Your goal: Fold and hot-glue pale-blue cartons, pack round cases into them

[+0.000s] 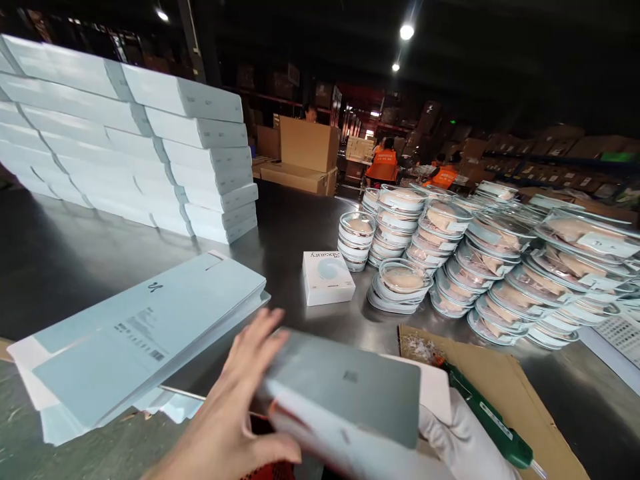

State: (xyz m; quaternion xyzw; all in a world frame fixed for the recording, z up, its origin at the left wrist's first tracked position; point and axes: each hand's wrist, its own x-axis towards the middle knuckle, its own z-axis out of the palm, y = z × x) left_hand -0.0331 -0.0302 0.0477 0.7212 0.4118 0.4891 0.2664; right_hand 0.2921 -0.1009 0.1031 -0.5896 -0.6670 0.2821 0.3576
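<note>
Surface: a dark metal table (75, 253) is being used as the work surface, inside a dim warehouse lit by ceiling spots, with brown cartons (307, 150) standing at the far edge and shelving beyond. People in orange vests (384, 165) are being seen at work in the background.

Stock on the table: a tall stack of pale blue flat boxes (125, 140) is being kept at far left. A sheaf of unfolded box blanks (145, 333) is lying at near left. A small white square box (327, 277) is sitting near the centre, just beside stacked round clear-lidded containers (475, 260), which are filling the right side. A sheet of brown cardboard (525, 393) is lying at near right, with a green tool (493, 420) resting on it.

Left hand (235, 413): it is being held bare and open, fingers spread and extended, with the fingertips laid against the left edge of a grey-blue folded box (345, 393).

Right hand (465, 440): it is being shown in a white glove, beneath and to the right of the folded box, supporting it from below; how far its fingers are curled cannot be told, as most of it is being hidden by the box.

Position of the item: the folded box is being held tilted above the near table edge, between both hands, well short of the small white square box.
</note>
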